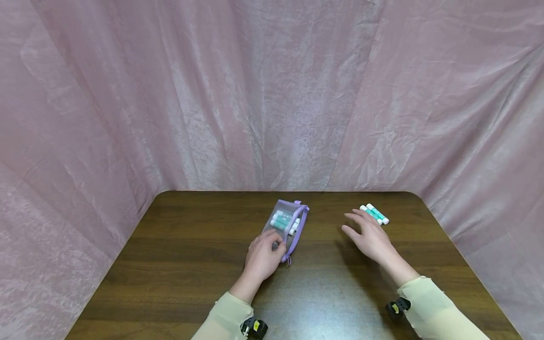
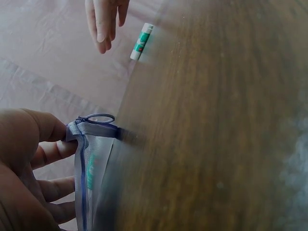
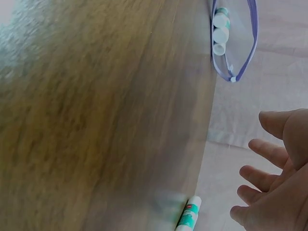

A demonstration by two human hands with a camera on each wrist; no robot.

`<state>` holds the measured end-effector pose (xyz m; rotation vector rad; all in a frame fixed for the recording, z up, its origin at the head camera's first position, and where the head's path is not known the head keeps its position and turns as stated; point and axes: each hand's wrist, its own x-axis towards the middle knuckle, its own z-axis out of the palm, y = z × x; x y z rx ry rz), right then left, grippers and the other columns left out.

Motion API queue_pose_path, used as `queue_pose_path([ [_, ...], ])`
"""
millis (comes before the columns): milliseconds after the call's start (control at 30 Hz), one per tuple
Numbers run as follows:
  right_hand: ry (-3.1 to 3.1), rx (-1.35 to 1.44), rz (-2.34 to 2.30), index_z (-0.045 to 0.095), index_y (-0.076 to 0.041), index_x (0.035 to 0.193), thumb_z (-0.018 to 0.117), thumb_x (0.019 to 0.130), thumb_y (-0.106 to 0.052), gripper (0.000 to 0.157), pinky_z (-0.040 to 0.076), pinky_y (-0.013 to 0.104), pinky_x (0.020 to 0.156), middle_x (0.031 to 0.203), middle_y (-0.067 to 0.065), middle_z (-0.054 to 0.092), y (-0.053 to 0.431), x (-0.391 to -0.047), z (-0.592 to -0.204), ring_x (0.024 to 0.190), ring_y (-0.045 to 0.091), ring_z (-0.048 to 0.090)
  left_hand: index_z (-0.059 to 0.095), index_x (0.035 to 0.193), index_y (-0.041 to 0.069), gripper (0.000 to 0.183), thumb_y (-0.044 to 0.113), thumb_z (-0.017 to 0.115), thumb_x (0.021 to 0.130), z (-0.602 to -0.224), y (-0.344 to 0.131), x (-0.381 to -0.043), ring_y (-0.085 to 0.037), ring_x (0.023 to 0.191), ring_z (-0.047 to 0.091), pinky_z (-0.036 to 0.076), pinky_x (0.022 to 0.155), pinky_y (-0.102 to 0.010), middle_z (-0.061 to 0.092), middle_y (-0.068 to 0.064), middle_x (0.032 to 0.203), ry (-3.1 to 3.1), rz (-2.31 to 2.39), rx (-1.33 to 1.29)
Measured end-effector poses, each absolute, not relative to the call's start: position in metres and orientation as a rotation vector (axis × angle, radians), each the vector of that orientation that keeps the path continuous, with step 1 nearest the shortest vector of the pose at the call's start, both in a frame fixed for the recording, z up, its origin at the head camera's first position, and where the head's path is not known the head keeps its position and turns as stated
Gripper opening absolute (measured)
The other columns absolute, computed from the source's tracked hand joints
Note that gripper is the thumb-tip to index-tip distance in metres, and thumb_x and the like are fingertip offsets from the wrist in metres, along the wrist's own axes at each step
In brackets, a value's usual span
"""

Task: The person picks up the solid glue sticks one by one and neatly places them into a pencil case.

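Observation:
A mesh pouch with purple trim [image 1: 300, 229] lies at mid-table, its zipped mouth gaping toward the right. Inside it are several white-and-green glue sticks [image 1: 280, 221], their white ends [image 3: 221, 34] showing through the opening in the right wrist view. My left hand [image 1: 264, 255] pinches the pouch's near end between thumb and finger, close to the zipper pull [image 2: 100, 118]. Two more glue sticks [image 1: 378, 214] lie side by side toward the back right. Just in front of this pair hovers my right hand [image 1: 371, 238], fingers spread and holding nothing.
The brown wooden table [image 1: 187, 236] has rounded back corners. Pink velvet curtains [image 1: 272, 94] hang behind it and along both sides. Each wrist carries a small black camera, one on the left [image 1: 254, 327] and one on the right [image 1: 398, 308].

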<state>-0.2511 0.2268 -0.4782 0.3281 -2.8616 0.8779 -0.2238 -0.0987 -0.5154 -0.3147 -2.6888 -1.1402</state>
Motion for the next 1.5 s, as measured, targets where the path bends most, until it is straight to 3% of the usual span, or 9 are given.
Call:
queue_pose_path([
  [667, -2.81, 0.285, 0.857, 0.064, -0.003, 0.15, 0.07, 0.109, -0.028, 0.048, 0.031, 0.071, 0.121, 0.165, 0.025, 0.048, 0.257, -0.245, -0.482, 0.157, 0.052, 0.035, 0.069, 0.084, 0.02, 0.016, 0.019, 0.072, 0.099, -0.515, -0.097, -0.225, -0.043, 0.133, 0.065, 0.044, 0.114, -0.065, 0.071, -0.014, 0.141, -2.691, -1.135, -0.321],
  [1500, -2.878, 0.14, 0.851, 0.061, 0.005, 0.149, 0.067, 0.111, -0.029, 0.052, 0.028, 0.08, 0.117, 0.162, 0.036, 0.044, 0.3, -0.249, -0.495, 0.154, 0.063, 0.028, 0.069, 0.084, 0.019, 0.015, 0.017, 0.072, 0.099, -0.515, -0.098, -0.224, -0.042, 0.129, 0.067, 0.046, 0.112, -0.065, 0.072, -0.013, 0.139, -2.689, -1.105, -0.332],
])
